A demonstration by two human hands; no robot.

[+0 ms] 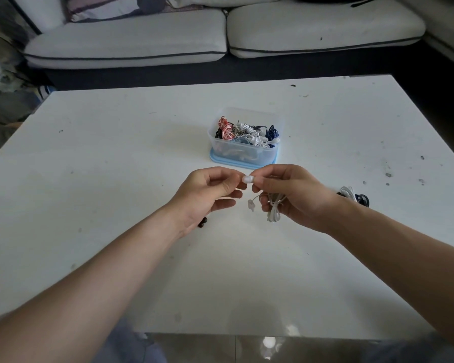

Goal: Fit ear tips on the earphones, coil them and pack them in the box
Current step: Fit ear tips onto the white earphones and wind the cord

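Above a white table [110, 158], the left hand [207, 196] pinches a small white ear tip [247, 178] against white wired earphones [274, 208] gripped in the right hand [292, 197]. A clear plastic box [243, 153] of coiled earphones [249, 133] stands just beyond.

White table [116, 179]; box [244, 150], earphones [351, 195], ear tips [203, 222]

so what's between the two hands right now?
A white ear tip, pinched between left hand and right hand fingertips. Just below it an earbud dangles from the cable the right hand holds. Head view.
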